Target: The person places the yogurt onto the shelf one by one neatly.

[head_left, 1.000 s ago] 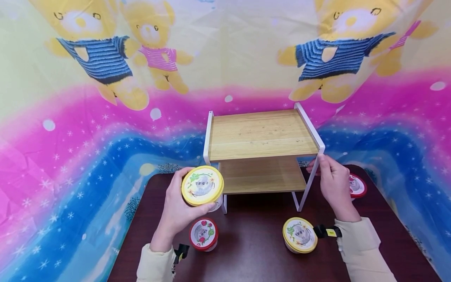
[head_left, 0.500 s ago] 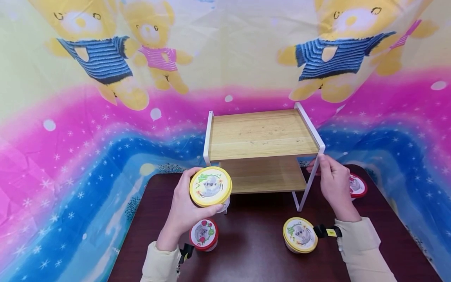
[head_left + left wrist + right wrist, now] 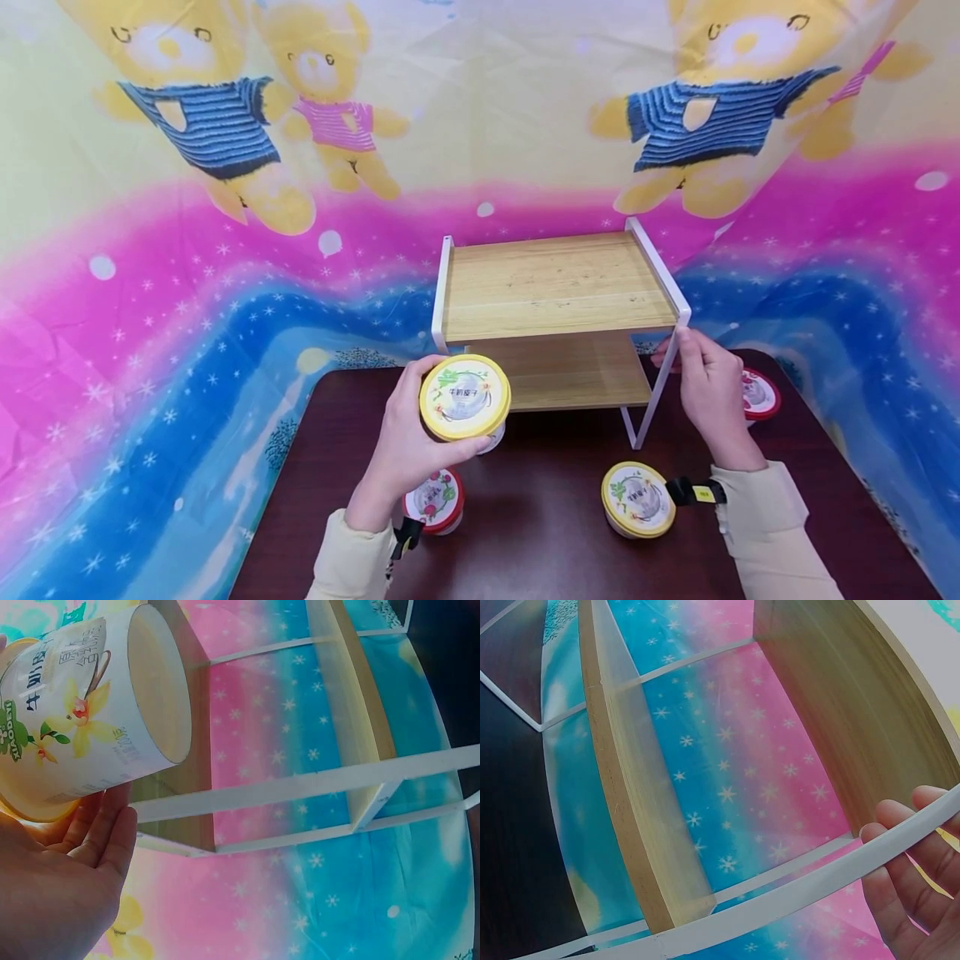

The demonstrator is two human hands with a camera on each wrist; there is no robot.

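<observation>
In the head view my left hand [image 3: 408, 442] grips a paper tub with a yellow lid [image 3: 465, 397], raised in front of the shelf's left part. The left wrist view shows the tub's white side [image 3: 90, 712] with printed flowers and its pale base. My right hand [image 3: 712, 396] holds the white front leg of a two-tier wooden shelf [image 3: 558, 283], just under its top board. Seen from the right wrist, the fingers [image 3: 915, 874] curl behind the white frame [image 3: 780, 922].
On the dark table [image 3: 525, 550] stand a red-lidded tub [image 3: 435, 500], partly behind my left hand, and another yellow-lidded tub [image 3: 637, 500]. A second red-lidded tub [image 3: 761, 395] sits behind my right wrist. A bear-printed cloth [image 3: 480, 125] hangs behind the shelf.
My left hand has moved to the right with the yellow-lidded tub, and the lid has turned so its lettering reads level. The right hand stays on the shelf leg.
</observation>
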